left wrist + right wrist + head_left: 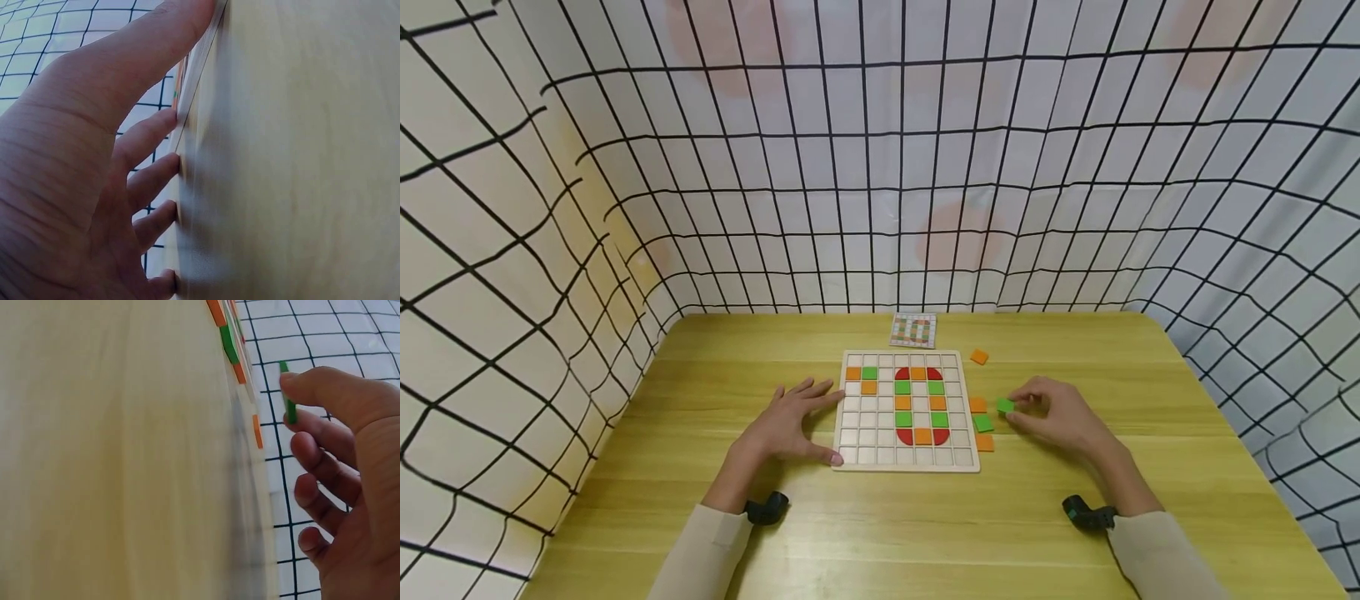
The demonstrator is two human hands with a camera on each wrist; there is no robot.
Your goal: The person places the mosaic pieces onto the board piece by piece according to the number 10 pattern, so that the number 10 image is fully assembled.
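A pale wooden grid board (pixel 867 456) lies on the table with green, orange and red tiles set in its squares. On its right half they form an upright ring; at the upper left sit two orange tiles and a green one. My left hand (pixel 788 422) rests spread at the board's left edge, thumb at the lower corner and a fingertip higher up. Thumb and index finger of my right hand (pixel 1060 414) pinch a green tile (pixel 289 394), raised over the table just right of the board. The other right fingers curl loosely beneath, as the right wrist view shows.
Beside the board's right edge lie a loose green tile (pixel 983 424) and two orange ones, with another orange tile (pixel 979 357) farther back. A small printed pattern card (pixel 913 331) lies behind the board. Black-gridded white cloth (pixel 895 208) surrounds the table's back and sides.
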